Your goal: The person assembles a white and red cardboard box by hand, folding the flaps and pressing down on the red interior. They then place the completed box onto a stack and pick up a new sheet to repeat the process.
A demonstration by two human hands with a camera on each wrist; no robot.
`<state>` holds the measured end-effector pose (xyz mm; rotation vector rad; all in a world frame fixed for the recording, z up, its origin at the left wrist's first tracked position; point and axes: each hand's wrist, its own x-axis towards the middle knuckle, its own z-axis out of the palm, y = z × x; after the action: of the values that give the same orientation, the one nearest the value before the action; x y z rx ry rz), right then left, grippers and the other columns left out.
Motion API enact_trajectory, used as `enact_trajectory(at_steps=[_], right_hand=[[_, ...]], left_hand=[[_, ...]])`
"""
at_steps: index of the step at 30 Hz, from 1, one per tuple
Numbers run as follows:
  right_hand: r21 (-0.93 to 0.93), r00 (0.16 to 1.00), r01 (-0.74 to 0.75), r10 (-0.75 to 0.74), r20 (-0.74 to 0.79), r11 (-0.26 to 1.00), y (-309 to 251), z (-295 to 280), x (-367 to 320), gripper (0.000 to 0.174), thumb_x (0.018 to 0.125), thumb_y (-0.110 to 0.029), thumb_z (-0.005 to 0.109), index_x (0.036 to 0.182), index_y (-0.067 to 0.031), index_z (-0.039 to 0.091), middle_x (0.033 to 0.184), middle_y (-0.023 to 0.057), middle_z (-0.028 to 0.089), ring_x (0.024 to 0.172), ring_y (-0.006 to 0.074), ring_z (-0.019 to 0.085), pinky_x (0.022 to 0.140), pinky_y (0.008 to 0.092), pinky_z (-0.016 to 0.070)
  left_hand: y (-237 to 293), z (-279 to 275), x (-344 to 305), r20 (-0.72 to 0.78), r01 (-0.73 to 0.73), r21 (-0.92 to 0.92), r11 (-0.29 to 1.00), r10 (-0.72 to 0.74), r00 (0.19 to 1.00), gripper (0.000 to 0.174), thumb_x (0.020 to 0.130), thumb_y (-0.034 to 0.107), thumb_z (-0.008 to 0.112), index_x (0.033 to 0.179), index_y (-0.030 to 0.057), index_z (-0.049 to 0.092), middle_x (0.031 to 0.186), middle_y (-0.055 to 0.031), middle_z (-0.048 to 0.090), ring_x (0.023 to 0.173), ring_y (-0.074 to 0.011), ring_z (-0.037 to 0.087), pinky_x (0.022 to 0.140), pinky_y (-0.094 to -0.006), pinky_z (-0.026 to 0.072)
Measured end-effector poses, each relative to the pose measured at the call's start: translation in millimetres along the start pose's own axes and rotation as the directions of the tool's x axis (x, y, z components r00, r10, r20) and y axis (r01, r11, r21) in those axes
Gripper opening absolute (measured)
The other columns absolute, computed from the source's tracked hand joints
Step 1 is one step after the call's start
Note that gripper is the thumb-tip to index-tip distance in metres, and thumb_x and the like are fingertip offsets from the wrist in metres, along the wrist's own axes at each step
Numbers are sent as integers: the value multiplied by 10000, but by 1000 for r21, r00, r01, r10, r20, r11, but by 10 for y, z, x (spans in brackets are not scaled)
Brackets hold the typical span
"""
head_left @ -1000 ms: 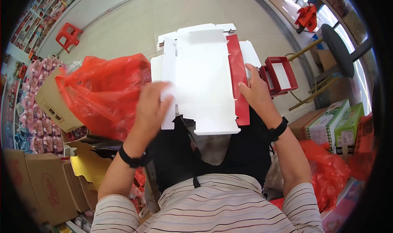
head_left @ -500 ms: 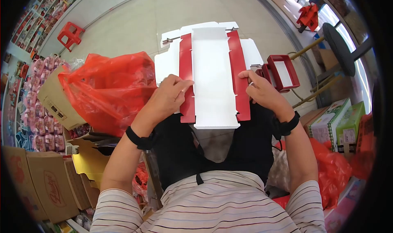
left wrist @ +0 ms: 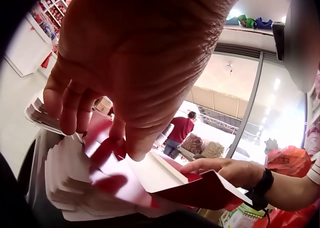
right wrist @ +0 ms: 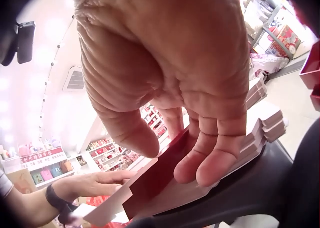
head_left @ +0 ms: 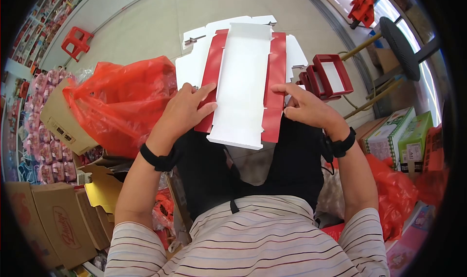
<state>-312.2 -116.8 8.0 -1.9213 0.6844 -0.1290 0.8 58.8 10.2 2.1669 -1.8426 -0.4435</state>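
Observation:
A white cardboard box blank (head_left: pixel 242 84) with red side flaps lies in front of the person's lap, on a stack of flat white card (head_left: pixel 190 58). In the head view, my left hand (head_left: pixel 180 106) pinches the left red flap (head_left: pixel 214 58) with thumb and index finger. On the other side, my right hand (head_left: pixel 311 106) has its index finger over the right red flap (head_left: pixel 276 65), its thumb beside the outer edge. The right wrist view shows that thumb and the fingers (right wrist: pixel 200 168) on either side of the flap.
Small red boxes (head_left: pixel 332 80) stand to the right of the stack. A red plastic bag (head_left: pixel 126 101) bulges on the left above brown cartons (head_left: pixel 61 223). A dark seat (left wrist: pixel 37 163) supports the card stack. A red stool (head_left: pixel 77 42) stands farther back.
The left flap has turned from its white face to its red face. The left hand has come to it, and the blank now leans slightly, its near end shifted left.

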Motion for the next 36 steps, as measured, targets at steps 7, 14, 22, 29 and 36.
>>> enact_trajectory(at_steps=[7, 14, 22, 29, 36], right_hand=[[11, 1000, 10, -10, -23, 1000, -43, 25, -51, 662, 879, -38, 653, 1529, -36, 525, 1053, 58, 614, 848, 122, 589, 787, 284, 512], [7, 999, 27, -27, -42, 1000, -70, 61, -95, 659, 894, -62, 665, 1536, -52, 515, 1208, 86, 609, 879, 128, 596, 801, 286, 517], [-105, 993, 106, -111, -45, 989, -21, 143, -86, 597, 921, -99, 691, 1497, -60, 536, 1309, 101, 619, 945, 148, 583, 835, 301, 512], [-156, 991, 110, -120, -57, 982, -95, 86, -65, 383, 953, -183, 750, 1289, -27, 654, 1158, 97, 666, 951, 168, 595, 802, 315, 504], [15, 985, 130, -128, -117, 991, -1, 238, 50, 210, 998, -199, 723, 1018, 10, 729, 823, 64, 647, 755, 144, 559, 701, 316, 466]], left_hand=[[-21, -17, 49, -6, 19, -167, 986, -21, 1000, 484, 1011, 261, 675, 1467, 105, 632, 1052, -160, 611, 906, -283, 634, 846, -385, 542], [118, -198, -87, 124, -130, -332, 934, 180, 976, 574, 925, 95, 632, 1491, 30, 571, 1057, -122, 552, 955, -247, 591, 866, -363, 528], [169, -167, -136, 174, -167, -170, 971, 196, 965, 603, 883, 95, 675, 1470, 55, 544, 1174, -154, 564, 1077, -307, 636, 935, -389, 544], [142, -128, -164, 142, -245, -140, 959, 264, 954, 537, 909, 260, 799, 1370, 85, 588, 1247, -160, 594, 1123, -325, 661, 953, -398, 555], [314, -75, -123, 40, -181, -96, 979, 185, 982, 338, 944, 330, 801, 1117, 74, 663, 1048, -134, 603, 947, -324, 661, 811, -432, 547]])
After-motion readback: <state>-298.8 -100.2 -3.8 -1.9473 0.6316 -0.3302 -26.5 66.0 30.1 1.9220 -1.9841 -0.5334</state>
